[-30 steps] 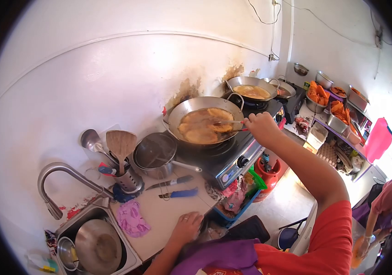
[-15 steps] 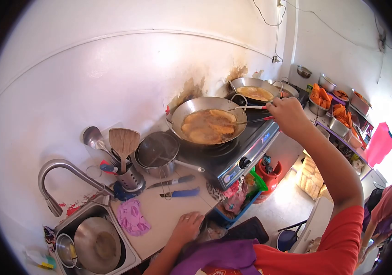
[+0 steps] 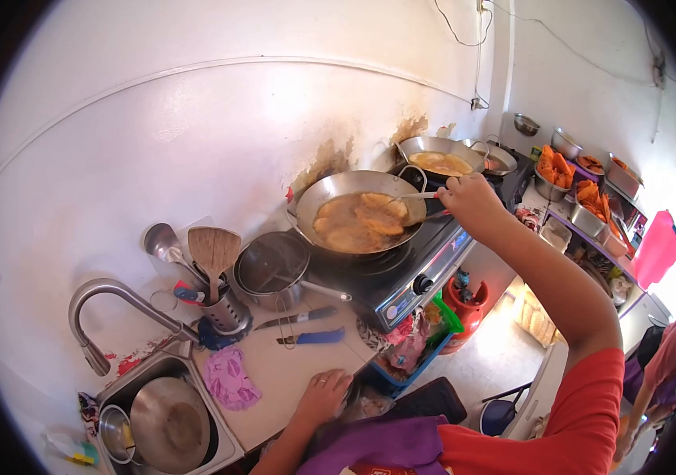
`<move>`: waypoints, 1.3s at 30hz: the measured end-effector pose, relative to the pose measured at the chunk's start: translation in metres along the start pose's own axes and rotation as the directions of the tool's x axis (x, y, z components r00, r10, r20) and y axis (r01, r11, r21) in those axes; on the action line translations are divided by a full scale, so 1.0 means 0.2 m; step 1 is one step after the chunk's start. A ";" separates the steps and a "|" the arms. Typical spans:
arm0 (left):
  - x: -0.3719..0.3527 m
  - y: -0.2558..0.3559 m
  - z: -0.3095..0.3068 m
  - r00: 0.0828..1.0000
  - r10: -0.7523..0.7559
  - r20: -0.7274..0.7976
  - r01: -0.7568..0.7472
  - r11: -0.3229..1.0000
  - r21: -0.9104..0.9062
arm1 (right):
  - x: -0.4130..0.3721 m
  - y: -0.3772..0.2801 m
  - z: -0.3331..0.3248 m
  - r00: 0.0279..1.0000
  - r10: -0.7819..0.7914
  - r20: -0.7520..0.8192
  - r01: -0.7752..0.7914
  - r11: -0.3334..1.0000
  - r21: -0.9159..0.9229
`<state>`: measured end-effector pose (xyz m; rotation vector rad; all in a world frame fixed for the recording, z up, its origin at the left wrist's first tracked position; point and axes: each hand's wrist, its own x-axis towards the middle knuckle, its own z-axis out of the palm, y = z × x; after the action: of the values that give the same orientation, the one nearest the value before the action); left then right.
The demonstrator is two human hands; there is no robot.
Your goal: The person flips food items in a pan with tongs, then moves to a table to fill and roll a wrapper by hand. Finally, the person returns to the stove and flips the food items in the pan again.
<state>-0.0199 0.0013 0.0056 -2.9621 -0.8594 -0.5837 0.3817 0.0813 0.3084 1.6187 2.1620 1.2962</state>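
Note:
My right hand (image 3: 472,204) is closed round the red-gripped handles of metal tongs (image 3: 413,195). The tongs reach over the rim of the near wok (image 3: 318,198), their tips at the food. Golden-brown pieces of food (image 3: 361,222) fry there in bubbling oil. My left hand (image 3: 326,396) lies flat on the edge of the pale counter (image 3: 282,396), fingers stretched out and holding nothing. Beyond it on the counter are a blue-handled knife (image 3: 318,336) and a grey-handled knife (image 3: 298,317).
A second wok (image 3: 442,157) cooks farther along the gas stove (image 3: 401,277). A strainer rests on a pot (image 3: 273,265) beside a utensil holder (image 3: 227,313). At left is a sink (image 3: 231,451); bowls of orange food (image 3: 555,168) stand far right. Another person (image 3: 666,372) is at right.
My right hand has moved left and slightly down, with the tongs shifting over the near wok. The pieces in the oil have shifted. My left hand stays at the counter edge.

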 end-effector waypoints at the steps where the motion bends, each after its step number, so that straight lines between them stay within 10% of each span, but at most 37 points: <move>1: 0.00 0.00 -0.01 1.000 0.000 -0.003 0.000 1.000 -0.004 | 0.01 -0.01 0.03 1.000 0.001 0.000 -0.001 1.000 -0.017; 28: 0.00 0.01 0.02 0.998 -0.059 0.008 0.059 0.998 -0.020 | 0.01 0.01 0.08 0.973 0.211 -0.089 -0.193 0.965 0.180; 33: 0.00 -0.03 0.04 0.998 0.015 0.064 -0.011 0.998 -0.066 | -0.10 -0.15 0.08 0.906 0.421 0.048 -0.395 0.798 0.454; 35: 0.07 0.01 -0.04 0.970 0.171 -0.171 -0.181 0.983 -0.042 | -0.16 -0.26 0.04 0.859 0.500 0.111 -0.481 0.714 0.509; 39: 0.07 -0.02 -0.03 0.984 0.179 -0.021 -0.180 0.978 -0.104 | -0.26 -0.44 0.01 0.745 0.613 0.262 -0.584 0.411 0.700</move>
<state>-0.0130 0.0122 0.0152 -3.0824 -0.5677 -0.6549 0.3422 0.0347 0.2266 2.9437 2.3764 0.4162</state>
